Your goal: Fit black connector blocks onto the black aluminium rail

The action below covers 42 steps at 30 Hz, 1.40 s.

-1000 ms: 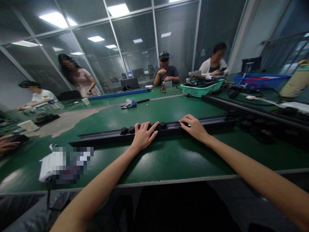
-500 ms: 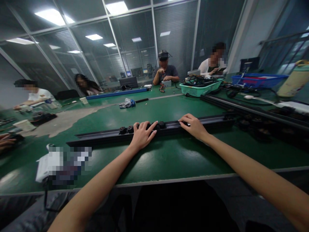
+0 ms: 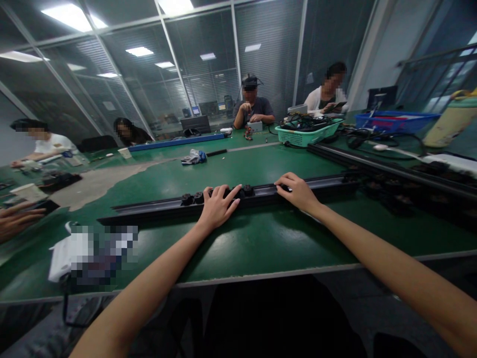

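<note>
A long black rail [image 3: 261, 200] with a channel along it lies across the green table in front of me. Small round black pieces, which look like socket modules [image 3: 248, 189], sit in the channel. My left hand [image 3: 219, 206] rests over the rail with its fingers spread, covering some of those pieces. Two more modules [image 3: 187, 199] show just left of it. Farther right, my right hand [image 3: 296, 191] is closed at the rail, thumb and fingertips bent around its edge. Whether a small piece is also between those fingers is hidden.
A green basket [image 3: 309, 133] of cables, a blue tray [image 3: 397, 122] and another long black rail [image 3: 387, 166] lie right. A crumpled cloth [image 3: 194, 157] is ahead. A white device [image 3: 70, 253] is at left near a co-worker's hand [image 3: 18, 221]. Several people sit around.
Both my hands keep nearly the same places on the rail. The view has shifted slightly. At the left edge, a co-worker's hand has come farther into view.
</note>
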### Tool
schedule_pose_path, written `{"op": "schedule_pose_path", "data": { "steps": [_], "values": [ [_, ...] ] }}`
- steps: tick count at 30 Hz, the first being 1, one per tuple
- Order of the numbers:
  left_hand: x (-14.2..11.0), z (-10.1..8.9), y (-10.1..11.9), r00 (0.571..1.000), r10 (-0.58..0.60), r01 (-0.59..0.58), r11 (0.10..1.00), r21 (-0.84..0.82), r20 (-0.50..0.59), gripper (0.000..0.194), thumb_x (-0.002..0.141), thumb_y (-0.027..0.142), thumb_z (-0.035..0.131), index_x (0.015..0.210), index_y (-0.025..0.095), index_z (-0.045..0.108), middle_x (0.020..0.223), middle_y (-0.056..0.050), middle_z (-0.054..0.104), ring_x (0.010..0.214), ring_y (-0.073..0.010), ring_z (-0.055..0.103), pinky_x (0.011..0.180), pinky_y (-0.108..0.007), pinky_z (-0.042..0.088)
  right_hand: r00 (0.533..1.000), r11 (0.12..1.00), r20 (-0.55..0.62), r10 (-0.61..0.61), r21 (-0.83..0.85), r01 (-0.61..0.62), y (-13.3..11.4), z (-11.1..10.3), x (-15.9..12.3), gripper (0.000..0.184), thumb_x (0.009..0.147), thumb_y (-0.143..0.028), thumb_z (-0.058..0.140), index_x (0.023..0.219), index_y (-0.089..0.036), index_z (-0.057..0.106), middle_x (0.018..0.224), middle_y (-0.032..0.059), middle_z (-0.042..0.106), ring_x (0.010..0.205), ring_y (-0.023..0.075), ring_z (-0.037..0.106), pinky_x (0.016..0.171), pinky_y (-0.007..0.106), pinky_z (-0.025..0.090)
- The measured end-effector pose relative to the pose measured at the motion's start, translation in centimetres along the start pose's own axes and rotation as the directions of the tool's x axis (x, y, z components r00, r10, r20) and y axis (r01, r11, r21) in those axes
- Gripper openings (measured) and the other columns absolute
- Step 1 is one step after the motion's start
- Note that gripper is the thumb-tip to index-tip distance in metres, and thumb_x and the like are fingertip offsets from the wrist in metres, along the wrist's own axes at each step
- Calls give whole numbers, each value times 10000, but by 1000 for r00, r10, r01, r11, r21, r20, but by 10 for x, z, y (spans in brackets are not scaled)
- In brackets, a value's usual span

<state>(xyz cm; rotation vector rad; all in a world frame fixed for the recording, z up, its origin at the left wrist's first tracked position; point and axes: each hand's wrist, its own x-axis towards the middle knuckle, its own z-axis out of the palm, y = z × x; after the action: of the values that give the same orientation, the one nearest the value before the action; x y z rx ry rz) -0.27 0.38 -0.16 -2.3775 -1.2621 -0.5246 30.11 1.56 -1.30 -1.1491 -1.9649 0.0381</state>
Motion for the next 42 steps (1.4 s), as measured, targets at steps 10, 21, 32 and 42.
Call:
{"op": "schedule_pose_path", "data": {
  "steps": [10,21,32,42],
  "values": [
    [1,0,-1,1000,-4,4,1000,-10,0,518,1017,483,265,1502,342,377,1282,-120,537,1192,-284,466,1062,-521,201,999,999,-7,32,-38,-33,-1,-1,0,191,892,-286,530,947,-223,702,1031,77,632,902,209,620,832,352,488],
    [1,-2,0,1000,0,0,1000,-5,8,519,1020,480,260,1506,337,370,1281,-121,538,1193,-280,469,1061,-521,208,999,998,-23,43,-52,-44,0,-6,-2,182,889,-293,535,928,-223,698,1021,77,636,896,213,623,835,363,492],
    [0,-1,-1,1000,-1,1,1000,0,6,519,1020,486,257,1503,338,374,1290,-121,532,1199,-282,466,1058,-520,211,998,997,-27,57,-54,-58,10,-11,-4,171,875,-290,548,911,-229,703,1019,75,643,906,220,625,838,371,494],
    [1,-1,0,1000,-5,5,1000,-10,3,517,1018,484,263,1500,340,381,1279,-118,535,1189,-284,468,1060,-522,204,998,994,-38,53,-91,-56,14,-12,-3,149,854,-287,562,874,-230,698,1003,75,647,884,223,617,830,372,491]
  ]
}}
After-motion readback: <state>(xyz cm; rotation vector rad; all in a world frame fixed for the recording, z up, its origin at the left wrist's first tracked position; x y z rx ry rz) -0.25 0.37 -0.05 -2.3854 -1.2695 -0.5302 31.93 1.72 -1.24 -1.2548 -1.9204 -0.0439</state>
